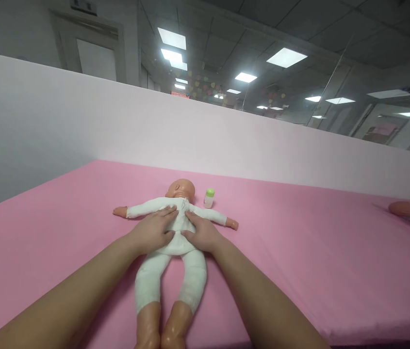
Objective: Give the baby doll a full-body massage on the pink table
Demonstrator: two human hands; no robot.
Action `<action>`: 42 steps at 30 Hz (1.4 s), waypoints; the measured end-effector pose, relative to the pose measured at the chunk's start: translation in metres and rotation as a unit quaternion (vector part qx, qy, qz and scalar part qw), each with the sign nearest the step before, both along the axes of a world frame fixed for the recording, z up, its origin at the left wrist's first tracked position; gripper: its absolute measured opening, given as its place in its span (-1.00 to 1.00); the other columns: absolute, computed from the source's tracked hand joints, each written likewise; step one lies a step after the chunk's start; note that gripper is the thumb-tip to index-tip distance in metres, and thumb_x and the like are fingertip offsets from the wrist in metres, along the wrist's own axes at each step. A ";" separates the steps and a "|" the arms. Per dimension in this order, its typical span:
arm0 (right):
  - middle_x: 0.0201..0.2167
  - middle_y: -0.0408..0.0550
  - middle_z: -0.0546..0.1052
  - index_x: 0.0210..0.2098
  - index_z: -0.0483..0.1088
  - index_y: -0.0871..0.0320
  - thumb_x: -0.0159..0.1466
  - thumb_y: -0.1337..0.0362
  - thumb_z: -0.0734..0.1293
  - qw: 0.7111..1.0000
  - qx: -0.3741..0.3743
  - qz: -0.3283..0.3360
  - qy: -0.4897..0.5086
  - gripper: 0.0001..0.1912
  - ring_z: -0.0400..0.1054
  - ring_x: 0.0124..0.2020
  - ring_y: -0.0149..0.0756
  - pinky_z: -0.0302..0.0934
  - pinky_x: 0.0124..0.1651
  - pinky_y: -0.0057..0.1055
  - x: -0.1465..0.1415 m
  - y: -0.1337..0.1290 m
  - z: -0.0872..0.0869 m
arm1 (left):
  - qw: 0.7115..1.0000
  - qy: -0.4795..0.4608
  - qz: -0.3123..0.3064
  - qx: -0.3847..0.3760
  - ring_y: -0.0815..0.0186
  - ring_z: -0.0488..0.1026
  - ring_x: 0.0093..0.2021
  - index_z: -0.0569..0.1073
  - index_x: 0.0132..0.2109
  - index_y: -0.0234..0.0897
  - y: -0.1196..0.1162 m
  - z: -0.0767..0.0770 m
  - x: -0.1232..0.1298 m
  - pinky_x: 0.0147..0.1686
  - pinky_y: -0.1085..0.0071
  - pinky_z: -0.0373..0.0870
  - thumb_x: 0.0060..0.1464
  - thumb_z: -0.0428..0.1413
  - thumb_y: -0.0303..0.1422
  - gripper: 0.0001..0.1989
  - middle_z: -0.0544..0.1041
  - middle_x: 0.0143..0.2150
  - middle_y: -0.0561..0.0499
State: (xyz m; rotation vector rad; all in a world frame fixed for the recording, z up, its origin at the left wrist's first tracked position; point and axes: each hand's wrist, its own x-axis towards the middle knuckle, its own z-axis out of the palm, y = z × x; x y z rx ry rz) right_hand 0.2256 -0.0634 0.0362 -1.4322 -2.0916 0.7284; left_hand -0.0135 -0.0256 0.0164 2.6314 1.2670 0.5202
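A baby doll (182,241) in white cloth clothing lies on the pink-covered surface, its head at the far end and its arms spread wide. The doll's head is turned to the left, and its feet run off the bottom of the view. My left hand (157,228) rests flat on the left side of the doll's torso, fingers stretched toward its upper back or chest. On the other side of the torso lies my right hand (204,231), fingers extended and partly hidden behind the hand. Both thumbs point inward across the cloth. Neither hand grips anything.
Beside the doll's head stands a small white bottle with a green cap (209,198). A second doll (408,211) is partly visible at the right edge. The pink sheet (299,252) meets a white partition (205,135) along the back, with glass above it.
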 end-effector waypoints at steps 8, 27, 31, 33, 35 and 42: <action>0.44 0.02 0.32 0.44 0.28 0.06 0.36 0.16 0.42 1.000 0.019 0.019 -0.012 -0.31 0.13 0.48 0.04 0.00 0.50 -0.03 -0.001 0.000 0.004 | 0.999 0.031 -0.001 0.008 -0.06 0.04 0.55 0.19 0.53 -0.19 0.001 0.000 0.000 0.51 0.06 -0.04 0.23 0.07 -0.25 -0.25 0.13 0.57 -0.09; 0.56 0.02 0.05 0.54 0.05 0.05 0.22 0.29 0.44 0.999 -0.010 0.035 -0.008 -0.04 -0.14 0.57 0.04 -0.16 0.55 -0.03 -0.006 0.013 -0.001 | 0.996 0.085 -0.006 -0.010 -0.07 -0.17 0.59 -0.02 0.58 -0.36 0.016 -0.001 0.011 0.49 -0.04 -0.09 0.06 0.16 -0.20 0.02 -0.09 0.61 -0.21; 0.51 0.02 0.17 0.50 0.15 0.03 0.19 0.27 0.46 1.000 -0.001 0.028 0.002 -0.08 0.01 0.52 0.06 -0.05 0.52 -0.02 -0.004 0.012 0.000 | 0.997 0.068 -0.024 -0.005 -0.04 -0.05 0.57 0.12 0.55 -0.31 0.017 0.001 0.009 0.49 0.01 -0.04 0.06 0.16 -0.24 -0.06 0.02 0.59 -0.17; 0.51 0.04 0.17 0.50 0.16 0.07 0.19 0.25 0.46 1.000 0.010 0.021 0.002 -0.08 0.02 0.52 0.03 -0.04 0.52 -0.04 -0.003 0.012 -0.003 | 0.997 0.067 -0.023 -0.004 -0.04 -0.03 0.57 0.15 0.55 -0.30 0.016 0.002 0.008 0.49 0.02 -0.04 0.06 0.17 -0.24 -0.08 0.04 0.59 -0.17; 0.51 0.05 0.18 0.49 0.18 0.08 0.19 0.23 0.46 0.999 0.032 0.015 0.009 -0.10 0.03 0.52 0.00 -0.05 0.52 -0.06 -0.003 0.013 -0.008 | 0.998 0.068 -0.012 0.000 -0.06 -0.11 0.58 0.10 0.57 -0.28 0.015 0.001 0.007 0.50 0.00 -0.07 0.05 0.18 -0.22 -0.04 -0.02 0.60 -0.15; 0.53 0.09 0.12 0.51 0.13 0.12 0.36 0.01 0.40 0.994 0.099 -0.045 -0.014 -0.17 -0.14 0.56 0.02 -0.25 0.55 -0.01 -0.004 0.022 -0.019 | 0.998 0.060 0.029 -0.014 -0.25 -0.47 0.57 -0.15 0.61 -0.29 0.019 -0.004 0.005 0.47 -0.21 -0.17 -0.01 0.23 -0.19 0.16 -0.42 0.62 -0.16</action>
